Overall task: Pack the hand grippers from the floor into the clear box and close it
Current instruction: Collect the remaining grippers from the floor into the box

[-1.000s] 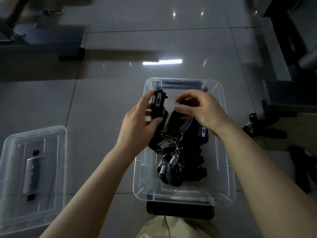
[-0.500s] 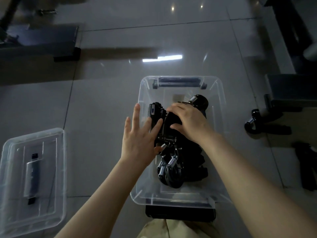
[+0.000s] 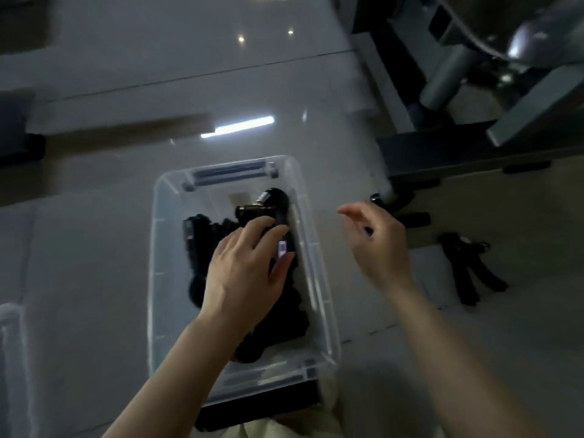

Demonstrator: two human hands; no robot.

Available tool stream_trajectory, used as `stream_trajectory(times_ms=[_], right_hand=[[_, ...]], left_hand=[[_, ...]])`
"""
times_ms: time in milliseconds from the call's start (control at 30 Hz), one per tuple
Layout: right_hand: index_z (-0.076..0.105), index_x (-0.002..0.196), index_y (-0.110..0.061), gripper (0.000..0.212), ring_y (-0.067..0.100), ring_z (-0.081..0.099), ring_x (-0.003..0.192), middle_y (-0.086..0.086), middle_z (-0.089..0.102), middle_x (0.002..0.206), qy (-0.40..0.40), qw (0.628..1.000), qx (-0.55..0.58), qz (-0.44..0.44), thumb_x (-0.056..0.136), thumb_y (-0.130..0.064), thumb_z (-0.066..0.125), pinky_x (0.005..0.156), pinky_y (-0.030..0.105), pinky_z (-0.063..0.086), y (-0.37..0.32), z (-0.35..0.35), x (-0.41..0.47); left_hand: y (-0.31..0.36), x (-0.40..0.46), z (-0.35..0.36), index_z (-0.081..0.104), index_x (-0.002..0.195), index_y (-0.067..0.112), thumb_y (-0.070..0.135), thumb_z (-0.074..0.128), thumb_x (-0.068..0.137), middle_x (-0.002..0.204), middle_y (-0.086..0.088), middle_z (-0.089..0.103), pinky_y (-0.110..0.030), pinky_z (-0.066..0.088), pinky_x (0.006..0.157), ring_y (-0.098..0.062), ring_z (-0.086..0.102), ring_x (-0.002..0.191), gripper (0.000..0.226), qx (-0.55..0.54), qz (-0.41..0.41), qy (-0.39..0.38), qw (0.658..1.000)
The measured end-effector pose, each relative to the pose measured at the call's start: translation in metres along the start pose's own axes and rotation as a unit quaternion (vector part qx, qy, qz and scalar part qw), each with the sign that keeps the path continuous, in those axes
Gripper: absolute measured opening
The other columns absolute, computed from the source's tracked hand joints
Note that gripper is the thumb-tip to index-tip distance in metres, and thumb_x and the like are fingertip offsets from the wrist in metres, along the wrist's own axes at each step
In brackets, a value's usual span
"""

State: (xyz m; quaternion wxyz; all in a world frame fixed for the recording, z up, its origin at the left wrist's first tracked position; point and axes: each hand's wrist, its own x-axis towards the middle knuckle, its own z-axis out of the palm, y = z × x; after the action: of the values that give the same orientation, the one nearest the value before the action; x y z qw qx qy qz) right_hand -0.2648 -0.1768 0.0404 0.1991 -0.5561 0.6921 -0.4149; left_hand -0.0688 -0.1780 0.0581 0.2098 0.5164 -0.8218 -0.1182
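Clear rectangular plastic box [image 3: 159, 248] sits lid-off on the glossy grey tiled floor [image 3: 94, 216], dark latch handles at its far and near ends. Inside: a heap of black spring-type hand grippers [image 3: 278, 324], running from the far right corner down to the near end; frame is blurred, so no count. Left hand [image 3: 243, 276] is inside the box, palm down on the heap, fingers and thumb curled around one black gripper handle with a small white label beside the thumb, so it grips that handle. Right hand [image 3: 377, 245] hovers outside the box past its right wall, fingers loosely curled and spread, holding nothing. Right of it on the floor: a black hand gripper with splayed handles [image 3: 467, 267], and another dark gripper [image 3: 407, 216] half hidden behind the fingers. Dark metal gym machine frame [image 3: 474, 150] at upper right. Edge of a clear plastic lid [image 3: 9, 343] at far left.
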Motion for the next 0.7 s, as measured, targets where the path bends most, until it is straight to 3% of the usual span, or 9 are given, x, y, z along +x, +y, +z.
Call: stream_trajectory(times_ms=[67,133,233,367,467,533,700], right_hand=[[0.069,0.091,-0.013,0.009,0.018,0.064,0.087,0.002,0.069,0.088,0.032,0.99,-0.034,0.136,0.087,-0.014,0.061,0.078,0.029,0.046,0.044,-0.022,0.004],[0.067,0.102,-0.011,0.018,0.025,0.062,0.098,0.009,0.068,0.102,-0.009,0.971,-0.112,0.211,0.087,-0.015,0.06,0.083,0.032,0.044,0.088,-0.036,0.008],[0.063,0.113,-0.005,0.029,0.032,0.055,0.109,0.015,0.061,0.116,-0.055,0.955,-0.219,0.191,0.084,-0.011,0.06,0.092,0.034,0.039,0.14,-0.046,0.022],[0.058,0.118,-0.011,0.034,0.033,0.047,0.115,0.012,0.055,0.122,-0.139,0.927,-0.318,0.145,0.084,-0.011,0.055,0.092,0.04,0.042,0.184,-0.033,0.048],[0.053,0.127,-0.019,0.039,0.031,0.04,0.124,0.008,0.051,0.132,-0.187,0.897,-0.383,0.116,0.089,-0.011,0.045,0.1,0.04,0.033,0.203,-0.018,0.051],[0.057,0.123,-0.019,0.036,0.03,0.046,0.117,0.009,0.057,0.123,-0.163,0.892,-0.411,0.097,0.089,-0.011,0.046,0.098,0.041,0.031,0.206,-0.014,0.047],[0.066,0.091,-0.014,0.026,0.032,0.061,0.077,0.008,0.064,0.084,-0.115,0.9,-0.412,0.082,0.067,-0.005,0.07,0.069,0.037,0.042,0.205,-0.014,0.016]], left_hand=[[0.031,0.018,0.025,0.066,0.107,0.014,0.031,0.057,0.085,0.111,-0.005,0.064,-0.04,0.051,0.085,-0.026,0.063,0.097,0.03,-0.044,0.056,-0.022,0.997],[0.051,0.025,0.055,0.066,0.107,0.019,0.037,0.053,0.085,0.11,-0.001,0.065,-0.042,0.04,0.099,-0.024,0.061,0.106,0.031,-0.027,0.093,-0.066,0.993],[0.054,0.024,0.08,0.068,0.102,0.027,0.044,0.049,0.083,0.11,0.008,0.067,-0.04,0.019,0.112,-0.016,0.056,0.117,0.032,-0.012,0.071,-0.113,0.991],[0.053,0.026,0.078,0.07,0.099,0.029,0.038,0.047,0.083,0.11,0.011,0.067,-0.037,0.013,0.114,-0.011,0.05,0.119,0.029,-0.016,0.082,-0.109,0.991],[0.053,0.028,0.078,0.067,0.108,0.027,0.035,0.047,0.082,0.11,0.01,0.067,-0.035,0.01,0.114,-0.009,0.047,0.118,0.034,-0.018,0.085,-0.108,0.99],[0.054,0.028,0.08,0.067,0.109,0.026,0.032,0.047,0.081,0.109,0.01,0.067,-0.036,0.011,0.114,-0.009,0.047,0.116,0.035,-0.023,0.086,-0.109,0.99],[0.062,0.032,0.088,0.067,0.108,0.029,0.031,0.048,0.081,0.109,0.011,0.067,-0.038,0.017,0.113,-0.011,0.05,0.115,0.034,-0.043,0.091,-0.119,0.988]])
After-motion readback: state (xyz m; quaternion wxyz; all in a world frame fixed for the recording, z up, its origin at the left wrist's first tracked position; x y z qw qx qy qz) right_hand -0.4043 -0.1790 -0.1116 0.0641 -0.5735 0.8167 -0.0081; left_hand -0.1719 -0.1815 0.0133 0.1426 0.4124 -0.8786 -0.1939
